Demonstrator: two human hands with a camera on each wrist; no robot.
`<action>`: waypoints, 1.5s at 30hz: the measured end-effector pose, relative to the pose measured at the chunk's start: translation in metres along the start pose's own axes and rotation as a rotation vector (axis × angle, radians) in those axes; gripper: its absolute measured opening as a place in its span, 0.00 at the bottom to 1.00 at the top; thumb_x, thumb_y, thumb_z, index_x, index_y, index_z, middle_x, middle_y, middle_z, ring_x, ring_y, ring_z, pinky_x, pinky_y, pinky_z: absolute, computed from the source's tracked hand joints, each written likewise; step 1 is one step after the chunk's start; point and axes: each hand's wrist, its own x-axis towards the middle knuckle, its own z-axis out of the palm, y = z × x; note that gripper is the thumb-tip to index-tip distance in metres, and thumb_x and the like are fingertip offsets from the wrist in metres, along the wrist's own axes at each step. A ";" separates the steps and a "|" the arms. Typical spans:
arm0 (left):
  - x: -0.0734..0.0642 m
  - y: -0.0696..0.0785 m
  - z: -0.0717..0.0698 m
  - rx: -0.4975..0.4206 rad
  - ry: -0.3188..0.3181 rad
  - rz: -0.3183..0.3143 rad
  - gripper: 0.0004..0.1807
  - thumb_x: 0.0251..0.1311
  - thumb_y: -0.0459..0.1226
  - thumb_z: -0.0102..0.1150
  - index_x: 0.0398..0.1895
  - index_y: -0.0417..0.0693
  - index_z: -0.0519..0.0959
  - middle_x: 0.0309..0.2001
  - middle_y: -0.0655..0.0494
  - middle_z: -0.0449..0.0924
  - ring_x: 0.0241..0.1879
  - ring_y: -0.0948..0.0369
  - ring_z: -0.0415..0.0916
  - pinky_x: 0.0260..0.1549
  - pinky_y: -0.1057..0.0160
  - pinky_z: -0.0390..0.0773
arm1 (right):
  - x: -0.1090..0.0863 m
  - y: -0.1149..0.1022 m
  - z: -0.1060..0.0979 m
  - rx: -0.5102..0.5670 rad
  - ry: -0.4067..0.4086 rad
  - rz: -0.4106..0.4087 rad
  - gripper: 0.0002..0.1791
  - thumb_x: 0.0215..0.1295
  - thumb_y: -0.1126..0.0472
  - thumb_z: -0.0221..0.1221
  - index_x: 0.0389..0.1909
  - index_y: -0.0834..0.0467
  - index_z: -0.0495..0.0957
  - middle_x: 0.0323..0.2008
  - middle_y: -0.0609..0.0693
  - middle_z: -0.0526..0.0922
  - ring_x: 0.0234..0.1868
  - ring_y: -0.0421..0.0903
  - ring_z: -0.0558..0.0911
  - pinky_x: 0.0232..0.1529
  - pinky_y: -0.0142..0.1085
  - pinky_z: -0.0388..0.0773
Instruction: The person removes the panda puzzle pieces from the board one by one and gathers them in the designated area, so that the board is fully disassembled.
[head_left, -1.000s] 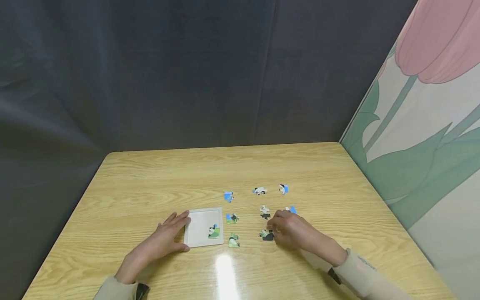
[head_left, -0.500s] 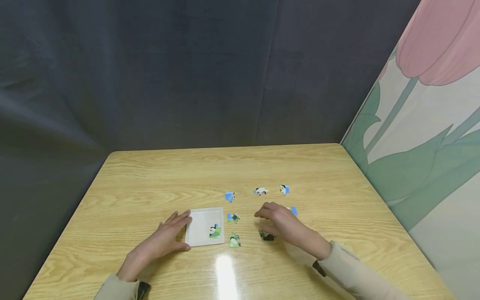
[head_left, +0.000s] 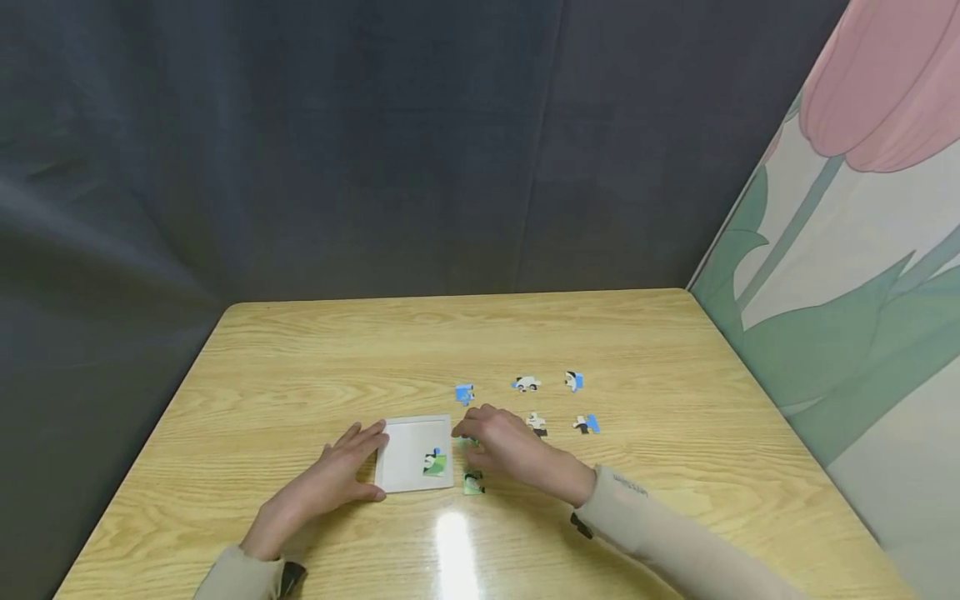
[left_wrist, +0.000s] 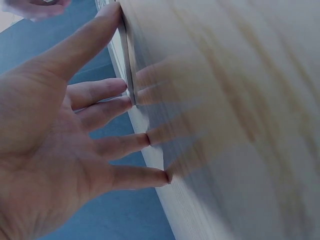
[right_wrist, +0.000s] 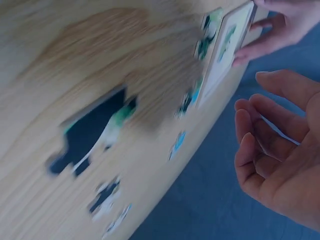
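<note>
My left hand (head_left: 341,471) rests at the left side of a square white puzzle tray (head_left: 401,446), thumb and fingers spread along its edge. Inside the tray, at lower right, lies one green, black and white jigsaw piece (head_left: 434,463). My right hand (head_left: 513,450) hovers just right of the tray with loosely bent fingers, and nothing shows between them in the right wrist view. It partly covers a blue-green jigsaw piece. Just below its fingers sits a green jigsaw piece (head_left: 473,483). A dark jigsaw piece (right_wrist: 95,132), hidden in the head view, lies on the table.
Farther back on the wooden table (head_left: 337,350) lie a blue piece (head_left: 465,393), a white-and-blue piece (head_left: 527,384) and a panda-face piece (head_left: 574,381). Right of my right hand are a black-and-white piece (head_left: 537,423) and another with blue (head_left: 587,424). A dark curtain (head_left: 375,167) hangs behind.
My right hand has moved left from beside the dark piece, past the middle column, to the pieces next to the tray. The left hand stays at the tray's edge.
</note>
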 end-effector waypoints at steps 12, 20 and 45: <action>-0.001 -0.001 -0.001 -0.019 -0.006 -0.007 0.44 0.48 0.42 0.72 0.67 0.35 0.65 0.73 0.41 0.54 0.71 0.34 0.44 0.53 0.21 0.48 | 0.027 -0.018 0.032 -0.127 -0.174 0.060 0.17 0.52 0.54 0.72 0.42 0.56 0.84 0.35 0.45 0.81 0.31 0.38 0.73 0.31 0.25 0.71; 0.001 0.000 -0.001 -0.014 -0.015 -0.007 0.44 0.49 0.43 0.72 0.68 0.35 0.64 0.73 0.42 0.54 0.71 0.35 0.43 0.53 0.21 0.48 | 0.030 -0.018 0.037 -0.154 -0.197 0.108 0.17 0.52 0.54 0.71 0.42 0.56 0.84 0.34 0.45 0.79 0.31 0.37 0.71 0.30 0.26 0.70; 0.000 -0.001 -0.001 0.003 -0.016 -0.007 0.43 0.48 0.43 0.72 0.67 0.36 0.65 0.73 0.41 0.54 0.70 0.34 0.45 0.53 0.21 0.51 | 0.029 -0.013 0.031 -0.026 -0.188 0.011 0.16 0.52 0.59 0.71 0.43 0.58 0.85 0.34 0.47 0.82 0.33 0.36 0.74 0.33 0.22 0.71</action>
